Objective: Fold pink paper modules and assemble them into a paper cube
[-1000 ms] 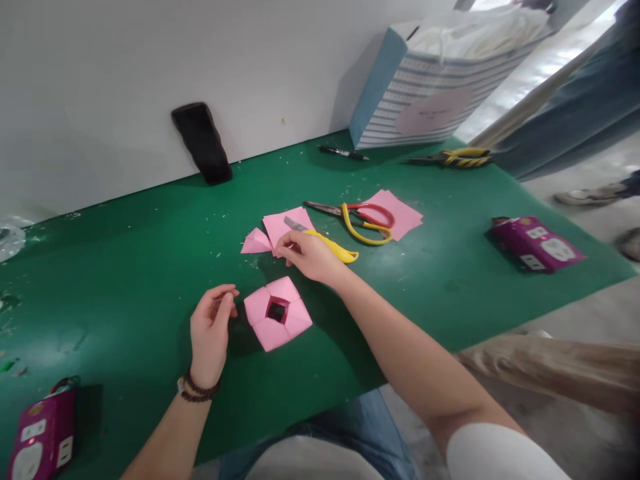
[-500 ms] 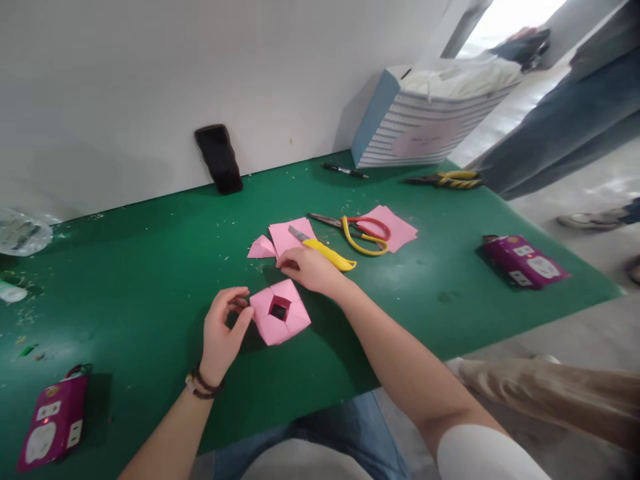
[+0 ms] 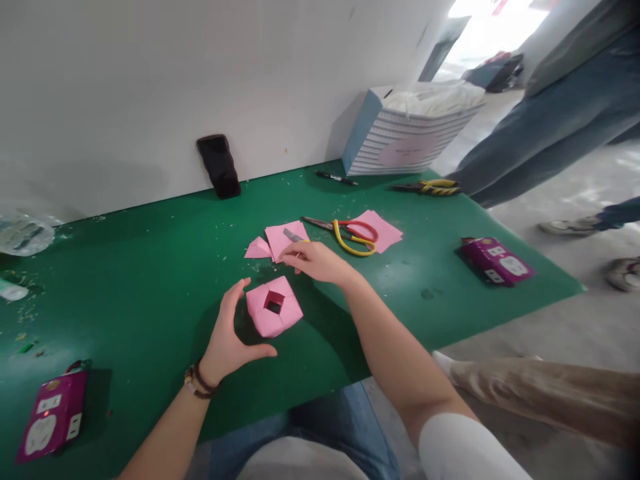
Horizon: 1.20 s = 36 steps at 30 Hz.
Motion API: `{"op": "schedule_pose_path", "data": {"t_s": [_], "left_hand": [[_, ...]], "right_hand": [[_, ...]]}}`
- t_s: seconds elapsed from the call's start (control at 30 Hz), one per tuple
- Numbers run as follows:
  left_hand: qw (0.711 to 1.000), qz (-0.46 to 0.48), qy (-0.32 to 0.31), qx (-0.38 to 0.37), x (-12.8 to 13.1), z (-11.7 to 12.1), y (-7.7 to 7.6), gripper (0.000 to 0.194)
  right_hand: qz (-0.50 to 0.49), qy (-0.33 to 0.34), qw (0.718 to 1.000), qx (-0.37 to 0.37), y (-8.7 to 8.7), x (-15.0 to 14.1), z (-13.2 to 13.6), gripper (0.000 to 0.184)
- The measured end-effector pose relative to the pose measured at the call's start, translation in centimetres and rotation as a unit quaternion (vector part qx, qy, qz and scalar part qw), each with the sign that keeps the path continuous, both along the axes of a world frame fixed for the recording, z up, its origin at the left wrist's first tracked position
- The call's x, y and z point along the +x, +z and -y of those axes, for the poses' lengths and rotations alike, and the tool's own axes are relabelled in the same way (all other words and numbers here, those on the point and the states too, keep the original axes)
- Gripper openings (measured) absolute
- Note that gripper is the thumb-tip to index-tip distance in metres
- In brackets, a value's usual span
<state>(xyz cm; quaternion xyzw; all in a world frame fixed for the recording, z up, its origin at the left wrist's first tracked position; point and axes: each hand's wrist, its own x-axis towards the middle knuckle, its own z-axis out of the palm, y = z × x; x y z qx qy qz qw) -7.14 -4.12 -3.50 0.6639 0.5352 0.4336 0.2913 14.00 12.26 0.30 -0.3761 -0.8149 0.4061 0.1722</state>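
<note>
A folded pink paper box (image 3: pixel 287 319) with a square opening in its top sits on the green table. My left hand (image 3: pixel 233 337) is at the box's left side, fingers and thumb spread wide in a C; contact is hard to make out. Beyond the box, my right hand (image 3: pixel 317 261) hovers palm down, fingers loosely bent and apart. It covers the yellow handle of a utility knife (image 3: pixel 293 235), whose blade shows past the fingers on a stack of pink paper (image 3: pixel 274 233). A small folded pink piece (image 3: pixel 257 249) lies left of the stack.
Red-and-yellow scissors (image 3: pixel 355 239) lie against more pink sheets (image 3: pixel 387 230). Farther back are a pen (image 3: pixel 337 178), pliers (image 3: pixel 430 188), a striped bag (image 3: pixel 410 140) and a phone (image 3: pixel 220 167) against the wall. Purple boxes (image 3: pixel 53 417) sit at both sides. People's legs are at right.
My left hand has opened wider, its thumb swinging to the box's near side. My right hand has shifted over the knife handle, which was visible before. The view has turned slightly.
</note>
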Motion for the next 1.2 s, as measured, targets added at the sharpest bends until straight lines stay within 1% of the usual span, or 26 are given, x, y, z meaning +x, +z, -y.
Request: {"op": "schedule_pose_path", "data": {"t_s": [0.1, 0.2, 0.27, 0.4, 0.5, 0.57, 0.63, 0.7, 0.73, 0.77, 0.83, 0.87, 0.9, 0.97, 1.0, 1.03, 1.1, 1.2], "left_hand": [[1.000, -0.007, 0.003, -0.008, 0.1, 0.2, -0.2, 0.110], [1.000, -0.001, 0.020, -0.015, 0.0, 0.1, -0.5, 0.099], [0.999, 0.005, 0.037, -0.016, -0.1, 0.0, -0.7, 0.093], [0.998, 0.021, 0.054, -0.018, -0.2, -0.4, -0.7, 0.084], [0.999, 0.021, 0.046, -0.021, -0.1, -0.6, -0.7, 0.079], [0.999, 0.010, 0.038, -0.013, -0.2, -0.6, -0.8, 0.077], [1.000, 0.005, 0.021, -0.003, -0.3, -0.6, -1.0, 0.078], [1.000, 0.023, 0.001, 0.004, -0.5, -0.7, -0.8, 0.080], [0.999, 0.037, -0.003, 0.007, -0.6, -0.8, -0.5, 0.076], [0.999, 0.047, 0.003, 0.013, -0.6, -1.0, 0.1, 0.068], [0.998, 0.037, 0.033, 0.031, -0.4, -1.7, 1.9, 0.040], [0.997, 0.009, 0.054, 0.046, -0.1, -2.2, 3.1, 0.031], [0.996, -0.038, 0.056, 0.057, 0.3, -2.7, 4.3, 0.026], [0.988, -0.137, 0.031, 0.062, 1.3, -4.0, 6.5, 0.024], [0.983, -0.176, 0.015, 0.056, 1.8, -4.6, 7.3, 0.024], [0.976, -0.210, 0.004, 0.050, 2.3, -5.2, 7.8, 0.022], [0.963, -0.264, -0.017, 0.040, 3.1, -6.2, 8.3, 0.020], [0.946, -0.321, -0.029, 0.039, 3.7, -7.1, 8.0, 0.022]], "right_hand": [[-0.026, 0.033, 0.995, -0.089, 0.3, 0.5, 0.0, 0.029], [-0.018, 0.080, 0.990, -0.116, 0.4, 0.5, 0.2, 0.028], [-0.014, 0.097, 0.989, -0.115, 0.5, 0.4, 0.4, 0.028], [-0.009, 0.099, 0.990, -0.102, 0.5, 0.3, 0.5, 0.029], [0.001, 0.097, 0.991, -0.092, 0.6, 0.3, 0.6, 0.031], [-0.001, 0.092, 0.993, -0.070, 0.8, 0.2, 0.7, 0.034], [-0.011, 0.086, 0.995, -0.044, 1.1, 0.1, 0.8, 0.035], [-0.019, 0.086, 0.996, -0.027, 1.3, 0.0, 1.0, 0.031], [-0.021, 0.085, 0.996, -0.024, 1.3, -0.1, 1.0, 0.029], [-0.021, 0.082, 0.996, -0.022, 1.3, -0.1, 1.0, 0.027], [-0.024, 0.068, 0.997, -0.017, 1.2, -0.1, 0.9, 0.025], [-0.025, 0.060, 0.998, -0.015, 1.1, -0.2, 0.9, 0.023], [-0.025, 0.054, 0.998, -0.016, 1.0, -0.2, 0.8, 0.021], [-0.024, 0.045, 0.998, -0.025, 0.9, -0.2, 0.7, 0.020], [-0.023, 0.043, 0.998, -0.036, 0.8, -0.2, 0.7, 0.020], [-0.022, 0.043, 0.998, -0.047, 0.8, -0.2, 0.7, 0.021], [-0.017, 0.045, 0.997, -0.065, 0.9, -0.3, 0.7, 0.023], [-0.012, 0.051, 0.996, -0.074, 1.2, -0.3, 0.7, 0.026]]}}
